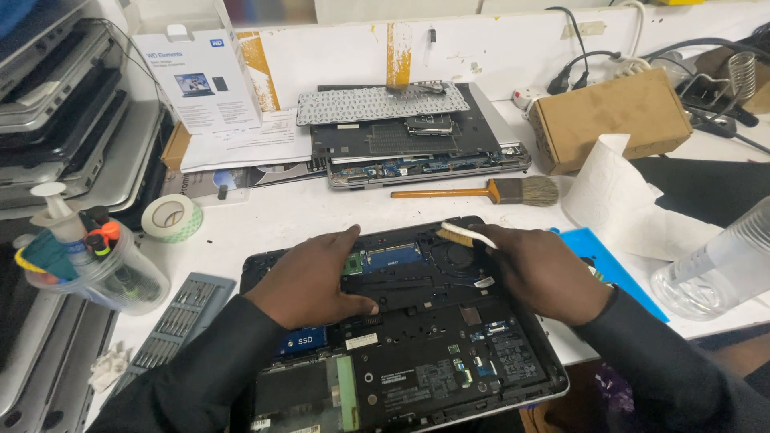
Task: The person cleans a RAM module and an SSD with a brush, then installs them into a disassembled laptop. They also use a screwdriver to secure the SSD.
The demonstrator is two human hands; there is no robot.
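Right hand is pinching a small brush, bristles pointing left over the opened laptop; left hand is pressing flat, fingers spread, just beside.

This was an electronics repair workshop, a bench for fixing laptops. An opened laptop lay on the white worktable with its circuit boards bare, and behind it sat a second, dismantled laptop with a loose keyboard on top, while more laptops were stacked at the left. A screwdriver bit set, a paintbrush, a roll of tape, a tub of small tools and a soldering-iron stand completed the picture.
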